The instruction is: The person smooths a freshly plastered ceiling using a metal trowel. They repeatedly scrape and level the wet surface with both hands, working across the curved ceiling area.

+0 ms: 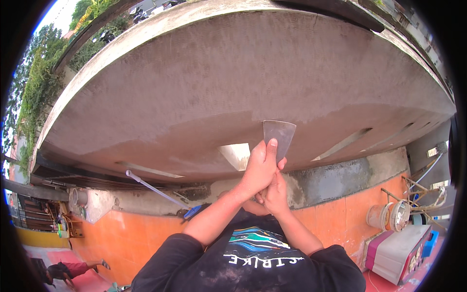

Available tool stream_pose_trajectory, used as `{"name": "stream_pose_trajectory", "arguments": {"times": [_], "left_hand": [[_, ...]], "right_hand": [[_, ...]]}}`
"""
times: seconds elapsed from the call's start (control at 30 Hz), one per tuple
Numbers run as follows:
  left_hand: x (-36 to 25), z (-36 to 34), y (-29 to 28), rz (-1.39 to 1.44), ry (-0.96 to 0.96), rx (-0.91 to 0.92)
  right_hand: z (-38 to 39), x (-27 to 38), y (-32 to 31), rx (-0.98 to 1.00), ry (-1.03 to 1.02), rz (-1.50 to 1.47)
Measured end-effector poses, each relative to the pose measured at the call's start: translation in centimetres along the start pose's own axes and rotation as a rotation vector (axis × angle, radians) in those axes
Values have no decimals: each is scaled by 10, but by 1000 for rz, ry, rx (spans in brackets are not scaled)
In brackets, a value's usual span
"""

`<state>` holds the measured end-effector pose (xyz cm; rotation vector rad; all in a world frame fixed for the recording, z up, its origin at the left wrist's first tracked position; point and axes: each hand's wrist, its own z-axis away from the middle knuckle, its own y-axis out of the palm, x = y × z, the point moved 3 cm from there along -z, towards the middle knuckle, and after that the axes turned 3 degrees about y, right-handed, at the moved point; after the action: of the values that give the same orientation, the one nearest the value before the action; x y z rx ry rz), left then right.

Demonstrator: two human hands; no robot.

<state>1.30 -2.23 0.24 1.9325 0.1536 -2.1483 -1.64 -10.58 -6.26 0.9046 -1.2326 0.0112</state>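
A putty knife with a wide, flared grey metal blade [279, 132] stands upright in front of the grey cement wall [204, 68]. My left hand [260, 166] is closed round its lower part, the thumb pressed along the blade's face. Just below and to the right, my right hand [275, 193] is closed too, against my left hand where the handle would be. The handle itself is hidden by my fingers. The blade's wide edge points up at the wall; whether it touches the surface I cannot tell. Darker, damp-looking cement spreads over the wall's lower part.
Slots open through the wall, one bright opening [235, 155] beside my left hand. A long-handled tool with a blue head [193, 211] leans at the left. Buckets [377, 216] and a white-and-purple box [392, 258] stand at the right. Another person [63, 270] is at lower left on the pink floor.
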Motion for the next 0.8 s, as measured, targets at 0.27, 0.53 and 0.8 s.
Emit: {"name": "stream_pose_trajectory", "arguments": {"times": [0.27,0.53,0.8], "left_hand": [[-7,10,4,42,0,-45],[-7,4,-7,-316,69,-92],[-48,-1,-6,-53,220,-21]], "right_hand": [[4,1,-6,46,7,56],[-9,-22,6,69,49,-202],[-29,20,18,88,-147,34]]}}
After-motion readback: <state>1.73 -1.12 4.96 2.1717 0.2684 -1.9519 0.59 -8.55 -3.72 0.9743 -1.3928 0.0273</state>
